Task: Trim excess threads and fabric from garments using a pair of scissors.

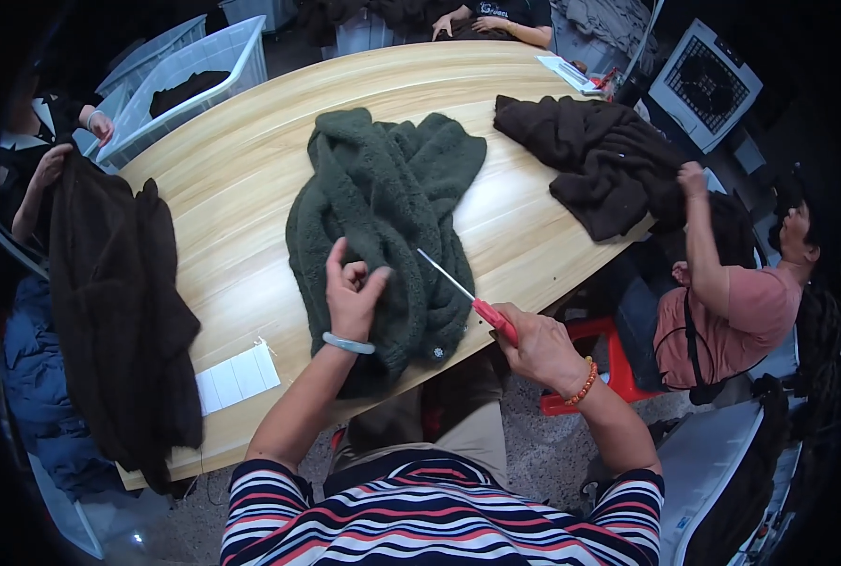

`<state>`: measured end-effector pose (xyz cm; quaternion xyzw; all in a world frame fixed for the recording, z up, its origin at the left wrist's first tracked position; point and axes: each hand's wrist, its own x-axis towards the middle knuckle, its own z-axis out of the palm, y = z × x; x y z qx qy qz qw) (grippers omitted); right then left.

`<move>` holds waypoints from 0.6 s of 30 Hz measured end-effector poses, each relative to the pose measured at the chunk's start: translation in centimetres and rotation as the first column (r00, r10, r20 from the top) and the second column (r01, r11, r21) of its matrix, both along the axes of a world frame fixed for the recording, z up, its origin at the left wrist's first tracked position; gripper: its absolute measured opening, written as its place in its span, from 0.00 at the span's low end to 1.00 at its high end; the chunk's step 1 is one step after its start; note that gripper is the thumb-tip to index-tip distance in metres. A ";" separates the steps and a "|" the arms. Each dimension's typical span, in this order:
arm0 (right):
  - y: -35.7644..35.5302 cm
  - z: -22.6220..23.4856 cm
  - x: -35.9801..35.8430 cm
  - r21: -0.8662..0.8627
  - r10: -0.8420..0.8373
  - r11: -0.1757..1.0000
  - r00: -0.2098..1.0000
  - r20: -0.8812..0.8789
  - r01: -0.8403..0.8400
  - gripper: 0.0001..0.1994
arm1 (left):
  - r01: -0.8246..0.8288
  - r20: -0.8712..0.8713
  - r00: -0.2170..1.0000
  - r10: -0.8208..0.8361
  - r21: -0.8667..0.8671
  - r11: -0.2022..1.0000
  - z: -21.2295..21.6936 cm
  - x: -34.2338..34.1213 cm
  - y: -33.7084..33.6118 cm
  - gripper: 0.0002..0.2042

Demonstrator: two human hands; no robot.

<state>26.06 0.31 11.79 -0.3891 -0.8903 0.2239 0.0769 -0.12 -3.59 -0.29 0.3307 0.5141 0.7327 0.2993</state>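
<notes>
A dark green fleece garment (373,198) lies heaped on the wooden table in front of me. My left hand (353,297) is over its left part, fingers apart and partly bent, with nothing visible in them. Whether the fingertips touch the fleece I cannot tell. My right hand (538,349) is closed round the red handle of a slim tool (496,321) near the table's front edge. The tool's thin, pale metal end points up and left over the garment. Its exact kind does not show. A small round button (438,354) sits on the garment's lower edge.
The table (241,226) carries a white paper strip (239,379) at front left. A person on the left holds a dark brown garment (119,311); another on the right handles a second dark garment (600,160). Plastic bins (199,90) stand at far left; a red stool (595,358) is at right.
</notes>
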 end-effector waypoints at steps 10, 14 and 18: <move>-1.6 -0.6 0.8 -0.046 0.044 0.998 0.999 0.003 -0.044 0.14 | 0.383 0.356 0.895 -0.269 -0.306 0.871 1.6 0.7 -3.4 0.11; -2.6 -0.8 1.2 -0.001 0.099 0.995 0.993 0.059 -0.099 0.12 | 0.415 0.362 0.882 -0.301 -0.293 0.861 -0.8 -0.6 -2.6 0.05; -4.4 -0.2 2.1 -0.057 0.163 0.986 0.957 0.241 -0.154 0.12 | 0.347 0.502 0.839 -0.211 -0.196 0.917 -0.6 0.0 -3.2 0.05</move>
